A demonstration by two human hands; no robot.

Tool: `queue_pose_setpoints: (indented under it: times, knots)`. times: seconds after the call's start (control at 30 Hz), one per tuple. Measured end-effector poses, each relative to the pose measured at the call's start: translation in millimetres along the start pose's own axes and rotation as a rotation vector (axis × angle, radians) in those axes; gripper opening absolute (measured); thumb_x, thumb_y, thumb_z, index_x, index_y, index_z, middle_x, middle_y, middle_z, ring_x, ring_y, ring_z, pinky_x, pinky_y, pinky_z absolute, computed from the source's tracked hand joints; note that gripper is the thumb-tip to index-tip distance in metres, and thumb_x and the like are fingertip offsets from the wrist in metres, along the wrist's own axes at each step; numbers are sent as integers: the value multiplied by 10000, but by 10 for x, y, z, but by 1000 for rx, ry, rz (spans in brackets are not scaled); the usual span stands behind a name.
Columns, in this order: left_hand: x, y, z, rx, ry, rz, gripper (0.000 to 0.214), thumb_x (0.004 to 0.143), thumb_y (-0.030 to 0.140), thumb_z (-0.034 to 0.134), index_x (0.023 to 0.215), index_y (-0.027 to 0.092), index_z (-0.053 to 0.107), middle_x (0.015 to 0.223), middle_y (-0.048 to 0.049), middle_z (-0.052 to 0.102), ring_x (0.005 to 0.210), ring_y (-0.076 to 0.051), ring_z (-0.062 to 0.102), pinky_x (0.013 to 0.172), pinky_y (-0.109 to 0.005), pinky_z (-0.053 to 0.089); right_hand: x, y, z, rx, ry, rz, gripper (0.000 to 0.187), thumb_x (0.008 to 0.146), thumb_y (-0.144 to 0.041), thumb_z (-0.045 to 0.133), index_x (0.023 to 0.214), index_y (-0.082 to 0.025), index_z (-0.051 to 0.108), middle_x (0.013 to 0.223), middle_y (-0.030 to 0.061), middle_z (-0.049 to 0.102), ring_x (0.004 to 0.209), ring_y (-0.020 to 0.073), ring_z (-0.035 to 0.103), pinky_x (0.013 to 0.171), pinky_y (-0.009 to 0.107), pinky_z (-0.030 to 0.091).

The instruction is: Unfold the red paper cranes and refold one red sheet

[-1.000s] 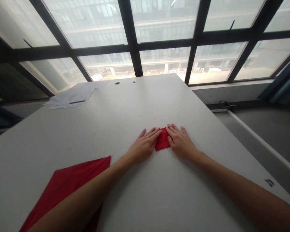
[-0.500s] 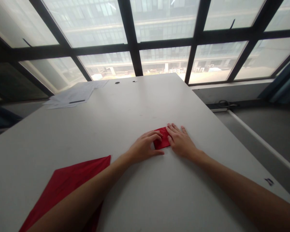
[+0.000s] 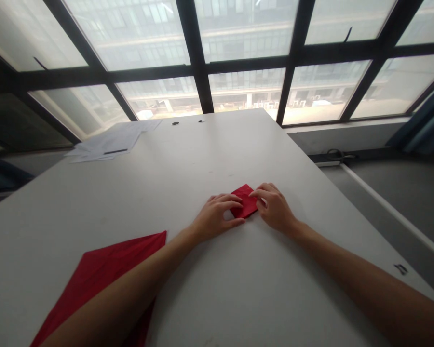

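- Curving over the left side of a small folded red sheet [image 3: 246,206], the left hand [image 3: 214,217] has its fingers on top and its thumb near the closest corner; thumb and fingers stand apart, and whether they grip it cannot be told.
- The right hand [image 3: 276,208] is bent inward at the sheet's right corner, index finger and thumb close together; whether they pinch it is unclear.
- The small sheet lies between both hands on the white table [image 3: 217,289], one corner pointing toward the windows [image 3: 246,33].
- A larger red sheet [image 3: 101,267] lies nearer the person, partly under the left forearm [image 3: 141,274].
- Loose papers [image 3: 110,139] sit at the far left of the table, with a slim dark object [image 3: 115,151] on them.
- Near the table's right edge is a small dark item [image 3: 400,269], too small to identify.
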State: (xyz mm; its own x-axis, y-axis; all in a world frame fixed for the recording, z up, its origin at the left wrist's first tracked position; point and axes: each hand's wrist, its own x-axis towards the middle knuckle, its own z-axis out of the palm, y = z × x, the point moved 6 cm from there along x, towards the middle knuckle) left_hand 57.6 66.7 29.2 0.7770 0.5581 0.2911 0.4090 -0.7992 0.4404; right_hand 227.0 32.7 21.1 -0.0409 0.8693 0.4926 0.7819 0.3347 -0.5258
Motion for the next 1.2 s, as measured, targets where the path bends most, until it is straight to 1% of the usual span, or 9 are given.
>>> queue_pose_setpoints:
  times: [0.07, 0.2, 0.37, 0.5, 0.6, 0.7, 0.83, 1.0, 1.2]
  knots:
    - [8, -23, -3, -11, 21, -9, 251, 862, 435, 711, 1067, 291, 714, 1225, -8, 688, 1189, -230, 590, 1029, -388, 417, 6, -27, 20, 28, -53, -27, 312, 787, -6, 505, 894, -203, 722, 891, 47, 673, 923, 212, 568, 878, 340, 460]
    - [25, -80, 3, -28, 74, -20, 135, 910, 382, 664, 971, 292, 744, 1162, 4, 718, 1129, -213, 623, 1019, -375, 429, 7, -42, 51, 35, -128, -31, 305, 772, 4, 530, 847, -224, 719, 905, 20, 689, 919, 203, 563, 889, 350, 421]
    - [32, -121, 21, -15, 93, -39, 180, 971, 306, 563, 959, 272, 739, 1134, -8, 731, 1098, -208, 638, 994, -373, 437, 12, -63, 62, 25, -158, -69, 89, 866, -201, 648, 867, -243, 727, 908, 23, 694, 910, 205, 570, 889, 366, 393]
    - [25, -128, 15, -6, 108, -78, 167, 980, 271, 534, 980, 260, 701, 1116, -5, 730, 1086, -204, 638, 980, -380, 434, 29, -21, 84, 3, -144, -65, 99, 897, -195, 644, 855, -236, 723, 870, 23, 695, 879, 196, 572, 852, 346, 388]
    - [13, -141, 9, 11, 123, -121, 127, 930, 283, 616, 1044, 253, 662, 1091, -15, 723, 1050, -215, 646, 963, -388, 444, 38, 9, 92, 13, -129, -43, 120, 906, -154, 621, 907, -232, 712, 872, 15, 702, 873, 190, 582, 849, 338, 388]
    - [8, -139, 11, 21, 119, -137, 272, 900, 263, 653, 1169, 266, 611, 1125, -20, 708, 1054, -221, 643, 967, -397, 447, 40, 45, 88, 9, -112, 11, 124, 904, -145, 614, 916, -228, 705, 898, 20, 705, 889, 192, 592, 852, 336, 391]
    - [11, -111, 13, 27, 105, -105, 413, 935, 184, 574, 1325, 316, 541, 1184, -13, 686, 1110, -206, 623, 987, -390, 447, 37, 115, 57, -52, -68, 110, 56, 872, -183, 661, 864, -220, 703, 902, 35, 686, 878, 201, 582, 831, 337, 396]
    - [-1, -88, 33, 72, 89, -48, 333, 904, 116, 541, 1116, 307, 714, 1307, -17, 607, 1194, -206, 582, 1031, -381, 437, 37, 134, 37, -88, -64, 143, 85, 867, -165, 634, 830, -212, 694, 882, 34, 665, 860, 196, 573, 823, 331, 398]
    - [-7, -12, 60, 178, 49, -22, 325, 929, 175, 526, 1174, 295, 703, 1343, -26, 615, 1289, -226, 521, 1123, -435, 355, 35, 133, 42, -86, -61, 143, 149, 862, -117, 583, 845, -210, 698, 888, 35, 673, 853, 193, 578, 843, 331, 400]
